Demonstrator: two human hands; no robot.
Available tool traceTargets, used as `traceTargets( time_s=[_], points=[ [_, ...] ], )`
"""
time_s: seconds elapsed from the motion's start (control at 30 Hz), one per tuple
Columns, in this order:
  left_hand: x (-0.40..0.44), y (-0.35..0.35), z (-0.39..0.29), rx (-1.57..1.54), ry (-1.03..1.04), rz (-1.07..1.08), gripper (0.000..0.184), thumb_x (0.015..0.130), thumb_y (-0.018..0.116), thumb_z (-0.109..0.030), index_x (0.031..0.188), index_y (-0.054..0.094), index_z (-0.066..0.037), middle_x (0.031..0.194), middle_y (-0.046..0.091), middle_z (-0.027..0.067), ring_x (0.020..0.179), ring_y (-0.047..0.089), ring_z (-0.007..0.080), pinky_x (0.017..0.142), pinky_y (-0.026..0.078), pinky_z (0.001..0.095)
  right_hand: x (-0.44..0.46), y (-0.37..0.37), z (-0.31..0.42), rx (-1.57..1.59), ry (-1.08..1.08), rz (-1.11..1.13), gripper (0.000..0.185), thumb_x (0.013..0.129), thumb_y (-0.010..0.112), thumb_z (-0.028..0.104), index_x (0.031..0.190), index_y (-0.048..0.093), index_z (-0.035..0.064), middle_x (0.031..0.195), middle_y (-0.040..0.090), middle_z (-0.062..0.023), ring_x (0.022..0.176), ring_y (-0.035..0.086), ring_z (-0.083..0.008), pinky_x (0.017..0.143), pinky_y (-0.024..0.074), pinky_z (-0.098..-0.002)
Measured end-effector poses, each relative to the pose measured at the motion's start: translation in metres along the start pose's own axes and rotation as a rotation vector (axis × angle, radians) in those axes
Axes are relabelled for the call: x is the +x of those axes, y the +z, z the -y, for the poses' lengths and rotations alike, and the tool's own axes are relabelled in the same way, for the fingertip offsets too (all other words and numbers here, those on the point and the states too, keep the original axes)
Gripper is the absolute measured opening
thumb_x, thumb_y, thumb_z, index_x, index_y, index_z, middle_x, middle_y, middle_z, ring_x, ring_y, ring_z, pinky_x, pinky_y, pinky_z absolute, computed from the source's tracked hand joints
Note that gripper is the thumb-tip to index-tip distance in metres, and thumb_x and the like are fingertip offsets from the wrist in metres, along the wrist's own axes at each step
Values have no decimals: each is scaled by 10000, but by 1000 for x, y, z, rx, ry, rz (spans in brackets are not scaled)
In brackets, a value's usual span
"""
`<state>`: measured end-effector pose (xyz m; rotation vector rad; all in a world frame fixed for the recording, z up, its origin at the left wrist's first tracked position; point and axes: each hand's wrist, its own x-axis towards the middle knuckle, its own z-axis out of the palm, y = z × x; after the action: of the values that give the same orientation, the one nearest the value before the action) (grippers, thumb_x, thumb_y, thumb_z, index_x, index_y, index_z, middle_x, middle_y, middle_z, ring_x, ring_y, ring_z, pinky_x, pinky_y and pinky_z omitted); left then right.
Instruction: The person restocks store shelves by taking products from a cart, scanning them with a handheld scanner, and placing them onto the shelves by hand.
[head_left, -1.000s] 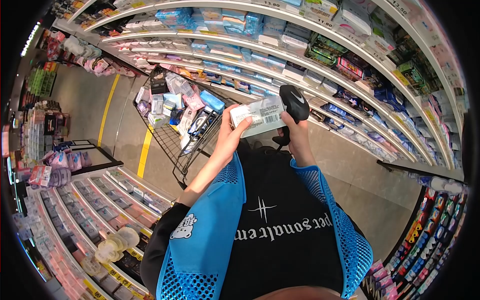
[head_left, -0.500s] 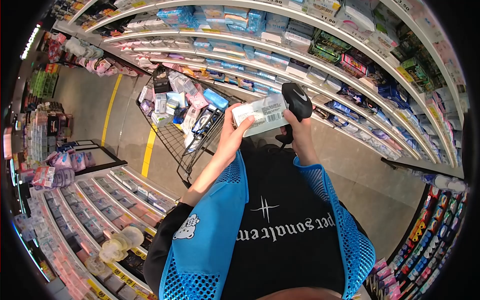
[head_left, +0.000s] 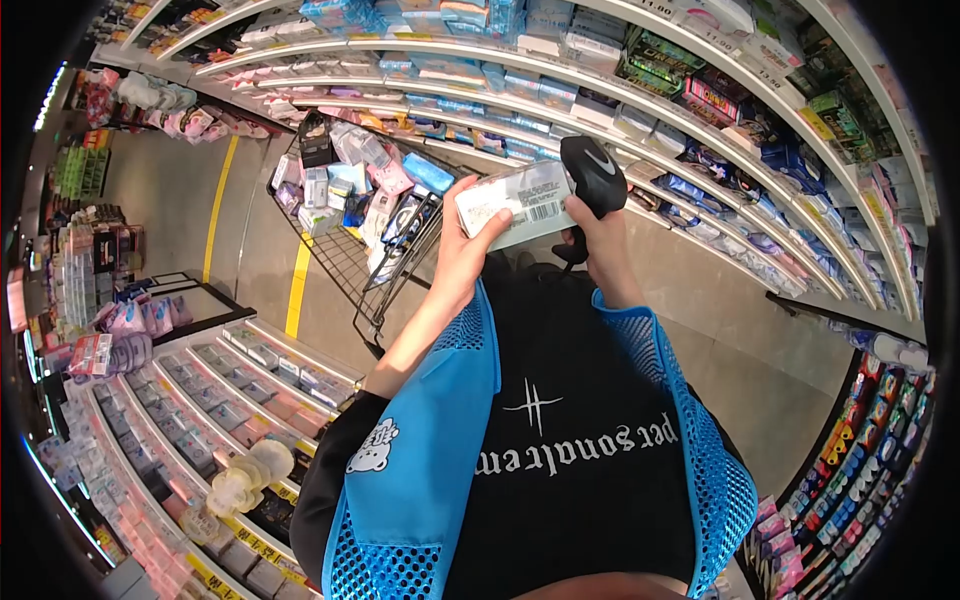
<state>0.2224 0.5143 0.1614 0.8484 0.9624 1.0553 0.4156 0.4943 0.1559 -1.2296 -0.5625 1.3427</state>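
A pale box-shaped package [head_left: 518, 192] with a printed barcode faces up in front of my chest. My left hand [head_left: 466, 238] is closed around its left end, the thumb lying across the printed face. In my right hand [head_left: 602, 232] is a black handheld barcode scanner [head_left: 592, 178], its head at the right end of the package. The right thumb lies close to the package's right edge; I cannot tell whether it also presses on it. Beyond my left hand stands a black wire shopping cart [head_left: 345, 262] heaped with packaged goods [head_left: 375, 195].
Shelves [head_left: 480, 50] of packaged goods curve along the far side. To the lower left are low tiered shelves [head_left: 170, 420] with small boxes. Another rack [head_left: 860, 460] of colourful packs stands at the lower right. Yellow lines [head_left: 298, 290] mark the grey floor [head_left: 700, 330].
The package and scanner have shifted slightly up and left in view, with both hands still on them. The shelves and cart have moved slightly in view too.
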Motion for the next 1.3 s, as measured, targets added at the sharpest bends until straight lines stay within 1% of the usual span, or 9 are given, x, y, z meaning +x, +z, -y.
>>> traceTargets(
  time_s=[0.27,0.73,0.83,0.93,0.97,1.03,1.13,1.23,1.3],
  points=[
    [-2,6,-11,28,-24,-38,657,903,721,-159,1433,341,-71,1297,531,125,1208,525,204,1024,422,335,4,-2,-3,49,-22,35,291,847,790,219,1020,640,40,815,644,-27,591,578,-90,502,455,-229],
    [8,12,-8,-1,-16,-43,664,895,723,-163,1427,341,-52,1284,527,134,1207,519,205,1031,416,339,6,-7,3,76,-18,-17,299,852,791,219,1028,643,28,822,641,-21,592,572,-91,519,454,-232],
    [13,13,-13,-33,18,-95,669,892,725,-170,1424,340,-43,1284,525,144,1203,523,213,1030,425,350,6,-3,14,83,-116,-16,255,861,780,192,1002,647,25,785,627,-12,581,561,-80,512,437,-230],
    [21,5,-17,-16,79,-172,686,878,738,-177,1419,341,-36,1282,524,160,1194,530,224,1028,432,356,12,-22,11,-106,-92,64,310,893,737,157,1127,594,13,959,679,-123,651,587,-99,537,466,-235],
    [24,2,-17,-14,90,-184,691,874,742,-178,1419,341,-37,1281,524,161,1192,531,224,1027,433,356,11,-23,12,-105,-102,70,285,880,747,120,1099,603,8,905,678,-113,638,584,-95,541,470,-236],
    [27,-1,-20,-4,113,-192,707,859,758,-179,1415,345,-39,1277,525,162,1193,530,227,1024,433,357,7,-20,17,-128,-115,83,283,878,745,104,1099,601,2,875,675,-104,627,579,-96,543,470,-234],
    [26,3,-29,-8,124,-224,596,883,717,-143,1370,398,-20,1288,527,128,1214,508,210,1065,384,364,5,-18,13,-129,-134,109,273,875,745,89,1089,603,-4,824,665,-86,610,575,-96,540,467,-232],
    [29,2,-32,-14,125,-257,623,872,731,-150,1376,391,-14,1289,533,127,1219,506,211,1069,379,366,3,-18,12,-173,-123,134,258,877,741,81,1080,611,-9,778,649,-67,587,571,-97,526,459,-232],
    [32,-5,-28,-3,158,-266,681,858,754,-167,1400,365,-30,1284,525,152,1197,524,224,1032,420,361,0,-16,14,-219,-101,147,231,867,752,86,1038,629,-7,747,640,-47,565,564,-88,514,450,-228]
  ],
)
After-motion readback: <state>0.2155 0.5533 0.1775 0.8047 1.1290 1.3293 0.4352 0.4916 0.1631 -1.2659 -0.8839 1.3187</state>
